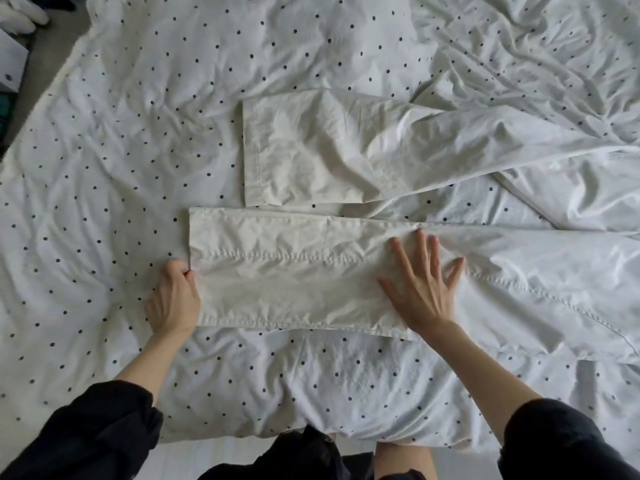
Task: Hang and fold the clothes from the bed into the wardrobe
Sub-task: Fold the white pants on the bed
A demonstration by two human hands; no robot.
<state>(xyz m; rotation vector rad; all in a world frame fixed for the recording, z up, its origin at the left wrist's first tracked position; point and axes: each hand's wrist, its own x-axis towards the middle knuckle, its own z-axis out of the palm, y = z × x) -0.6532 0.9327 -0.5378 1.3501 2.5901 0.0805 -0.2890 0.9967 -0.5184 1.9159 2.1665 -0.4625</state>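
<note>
White trousers [346, 216] spread flat on dotted duvet [104, 168], legs pointing left; left hand [173, 299] pinches near leg's hem; right hand [422, 289] pressed flat mid-leg, fingers splayed; waistband runs out of frame right, probably unfolded.

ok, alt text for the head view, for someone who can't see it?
A pair of white trousers lies flat on a white duvet with dark polka dots, legs pointing left. The left hand pinches the hem of the nearer leg, while the right hand presses flat on that leg, fingers spread. Both arms wear rolled-up dark sleeves.
</note>
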